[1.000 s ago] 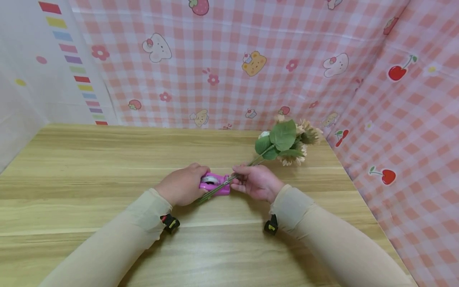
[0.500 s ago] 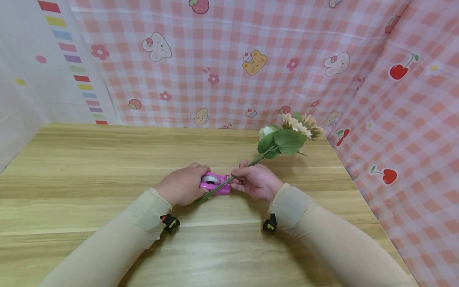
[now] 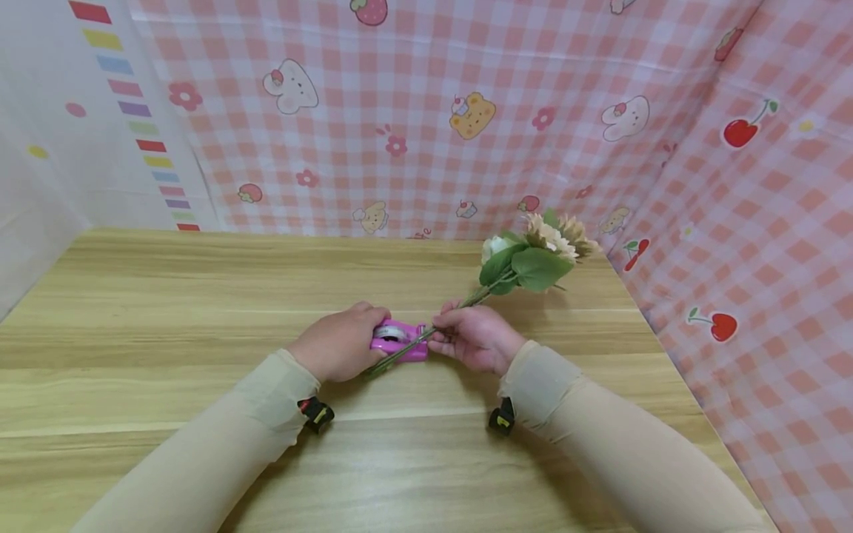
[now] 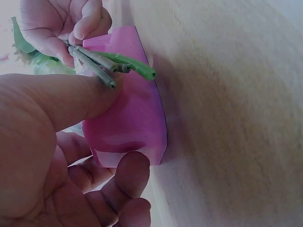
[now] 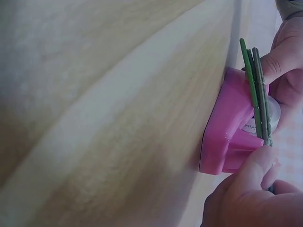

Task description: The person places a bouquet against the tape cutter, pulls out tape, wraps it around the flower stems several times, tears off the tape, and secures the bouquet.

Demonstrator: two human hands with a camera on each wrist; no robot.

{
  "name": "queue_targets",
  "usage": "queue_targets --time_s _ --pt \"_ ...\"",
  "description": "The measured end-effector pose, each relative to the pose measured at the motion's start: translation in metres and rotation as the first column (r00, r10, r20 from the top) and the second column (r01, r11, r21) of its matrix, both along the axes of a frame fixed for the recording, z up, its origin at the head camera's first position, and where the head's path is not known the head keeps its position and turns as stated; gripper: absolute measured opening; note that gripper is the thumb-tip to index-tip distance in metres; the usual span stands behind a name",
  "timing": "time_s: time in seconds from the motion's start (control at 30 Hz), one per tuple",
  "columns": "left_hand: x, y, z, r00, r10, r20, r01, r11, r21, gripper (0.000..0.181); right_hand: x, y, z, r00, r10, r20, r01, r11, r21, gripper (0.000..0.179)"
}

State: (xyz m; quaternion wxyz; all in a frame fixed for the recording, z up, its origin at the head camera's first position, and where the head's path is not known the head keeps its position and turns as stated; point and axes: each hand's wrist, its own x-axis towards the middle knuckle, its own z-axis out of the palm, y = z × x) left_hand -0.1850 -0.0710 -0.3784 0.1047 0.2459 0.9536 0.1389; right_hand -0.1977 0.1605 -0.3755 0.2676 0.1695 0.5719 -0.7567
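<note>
My left hand (image 3: 340,344) grips a pink tape dispenser (image 4: 128,109) that stands on the table. Its thumb lies along the near side and the other fingers wrap the far side. A roll of tape (image 3: 389,334) sits inside the dispenser. With thumb and fingers my right hand (image 3: 481,339) pinches the green stems (image 5: 258,90) of a flower bunch beside the dispenser's cutting end. The stems slant across the dispenser, their cut ends close to the left thumb. Cream flowers (image 3: 552,235) and broad green leaves (image 3: 540,268) point to the back right.
The wooden table (image 3: 166,311) runs back to a pink checked cloth (image 3: 413,89). Another cloth wall (image 3: 766,259) borders the table's right side, and a pale one (image 3: 40,148) the left. Each wrist carries a small black camera mount (image 3: 316,414).
The flower bunch has turned about its stems, so the leaves and cream blooms show from another side. Both hands and the tape dispenser stay nearly in place.
</note>
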Motion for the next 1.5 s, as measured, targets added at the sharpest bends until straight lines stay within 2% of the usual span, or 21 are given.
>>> queue_targets --time_s 0.43,0.8,1.13,1.33,1.5 --pt "0.0007 0.0 -0.0002 1.0 -0.008 -0.014 0.008 1.0 0.007 0.053 -0.0001 -0.0033 -0.0026 1.0 -0.009 -0.019 0.011 0.994 0.107 0.019" --pt "0.0005 -0.0003 0.0005 1.0 -0.008 -0.012 0.008 1.0 0.011 0.051 0.0017 -0.0011 -0.0012 1.0 0.01 -0.025 -0.008 0.996 0.093 0.017" --pt "0.001 -0.0007 0.0005 1.0 -0.01 -0.011 0.01 1.0 0.016 0.05 0.0016 -0.0022 -0.0005 0.999 -0.008 -0.033 0.011 0.995 0.095 0.016" --pt "0.0016 -0.0004 0.001 1.0 -0.013 -0.014 0.013 1.0 0.011 0.05 0.0013 -0.0025 -0.0025 0.999 -0.014 -0.041 0.019 0.991 0.132 0.018" --pt "0.0017 -0.0004 0.001 1.0 -0.014 -0.018 0.014 1.0 0.015 0.05 0.0016 -0.0033 -0.0028 0.999 -0.016 -0.045 0.019 0.998 0.067 0.019"
